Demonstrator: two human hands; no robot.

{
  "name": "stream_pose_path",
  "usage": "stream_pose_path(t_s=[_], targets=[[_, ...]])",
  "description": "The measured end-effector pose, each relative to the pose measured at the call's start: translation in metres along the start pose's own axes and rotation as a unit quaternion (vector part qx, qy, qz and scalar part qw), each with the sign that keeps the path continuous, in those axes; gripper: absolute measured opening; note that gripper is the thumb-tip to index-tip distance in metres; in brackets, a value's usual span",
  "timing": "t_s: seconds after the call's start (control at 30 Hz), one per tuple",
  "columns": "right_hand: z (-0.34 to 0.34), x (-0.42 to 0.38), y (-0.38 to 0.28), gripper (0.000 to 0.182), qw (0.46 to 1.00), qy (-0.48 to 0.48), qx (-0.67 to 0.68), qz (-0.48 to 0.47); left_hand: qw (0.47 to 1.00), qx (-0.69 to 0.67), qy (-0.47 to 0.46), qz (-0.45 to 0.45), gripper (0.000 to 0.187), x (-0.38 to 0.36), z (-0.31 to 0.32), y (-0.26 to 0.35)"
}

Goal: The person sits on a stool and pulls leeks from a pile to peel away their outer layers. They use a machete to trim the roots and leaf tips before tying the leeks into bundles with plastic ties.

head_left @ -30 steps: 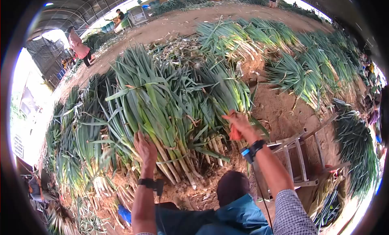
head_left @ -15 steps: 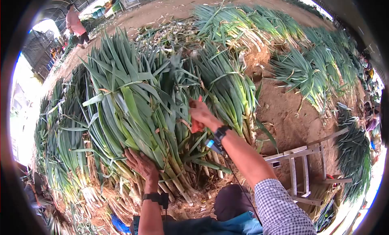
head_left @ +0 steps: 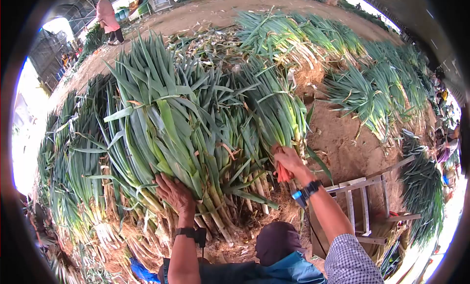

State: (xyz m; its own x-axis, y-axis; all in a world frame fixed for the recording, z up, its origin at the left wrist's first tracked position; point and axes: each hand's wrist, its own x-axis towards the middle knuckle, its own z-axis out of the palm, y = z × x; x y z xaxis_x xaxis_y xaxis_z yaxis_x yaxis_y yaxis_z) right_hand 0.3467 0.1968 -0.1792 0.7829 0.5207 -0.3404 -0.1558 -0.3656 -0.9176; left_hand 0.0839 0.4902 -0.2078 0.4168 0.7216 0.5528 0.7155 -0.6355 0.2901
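Observation:
My left hand (head_left: 175, 195) lies with its fingers stretched out against the lower part of a big tied bundle of leeks (head_left: 164, 132). A green leaf band crosses this bundle near its top. My right hand (head_left: 290, 161) is closed on a limp red-orange material (head_left: 282, 173), which hangs below the fingers. It is at the lower stalks of a second tied bundle of leeks (head_left: 279, 108), to the right, and its fingertips overlap those stalks. Between the two bundles stand more leeks (head_left: 230, 132), with pale stalk ends toward me.
More leek bundles (head_left: 78, 157) stand on the left. Others lie on the dirt (head_left: 342, 132) at the back (head_left: 293, 39) and right (head_left: 423, 186). A metal frame (head_left: 364, 205) is at my right. A person in pink (head_left: 106, 15) is at the far left. My knee (head_left: 278, 242) shows below.
My right hand has moved right and down, from between the bundles to the right bundle's stalks, with the red-orange material still in it. My left hand stays on the left bundle.

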Motion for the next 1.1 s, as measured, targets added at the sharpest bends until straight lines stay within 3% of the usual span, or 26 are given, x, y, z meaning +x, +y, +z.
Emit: stream_pose_path(t_s=[0.17,0.27,0.53,0.67,0.77,0.8,0.9,0.93,1.07,1.1], targets=[[0.025,-0.029,-0.016,0.022,0.985,-0.045,0.153,0.064,1.0,-0.005,-0.002,0.003,0.052,0.001,-0.002,0.001],[0.042,-0.009,-0.015,0.022,0.943,-0.098,0.295,0.118,1.0,-0.011,-0.002,0.003,0.053,0.001,0.001,-0.001],[0.049,0.049,0.006,0.013,0.884,-0.169,0.406,0.16,1.0,-0.005,-0.015,-0.011,0.057,0.001,0.003,-0.002],[0.046,0.05,-0.018,0.015,0.88,-0.16,0.43,0.123,1.0,0.007,-0.012,-0.012,0.057,0.0,0.002,-0.001],[0.054,0.079,0.003,0.013,0.908,-0.156,0.36,0.145,1.0,-0.005,-0.006,-0.011,0.057,0.0,0.004,-0.001],[0.057,0.079,0.007,0.017,0.935,-0.112,0.303,0.148,1.0,-0.006,-0.004,-0.009,0.057,0.001,0.004,-0.002],[0.075,0.088,0.01,0.026,0.999,-0.02,0.037,0.031,1.0,-0.009,-0.001,-0.006,0.056,0.001,0.004,-0.002],[0.076,0.09,0.01,0.03,0.992,0.039,-0.11,-0.037,1.0,-0.008,-0.004,-0.008,0.056,0.0,0.004,-0.001],[0.087,0.094,-0.007,0.028,0.966,0.046,-0.251,-0.033,1.0,-0.021,-0.01,-0.016,0.057,-0.001,0.006,-0.001],[0.089,0.1,-0.006,0.028,0.965,0.065,-0.245,-0.072,0.999,-0.027,-0.01,-0.017,0.058,0.0,0.007,-0.002]])
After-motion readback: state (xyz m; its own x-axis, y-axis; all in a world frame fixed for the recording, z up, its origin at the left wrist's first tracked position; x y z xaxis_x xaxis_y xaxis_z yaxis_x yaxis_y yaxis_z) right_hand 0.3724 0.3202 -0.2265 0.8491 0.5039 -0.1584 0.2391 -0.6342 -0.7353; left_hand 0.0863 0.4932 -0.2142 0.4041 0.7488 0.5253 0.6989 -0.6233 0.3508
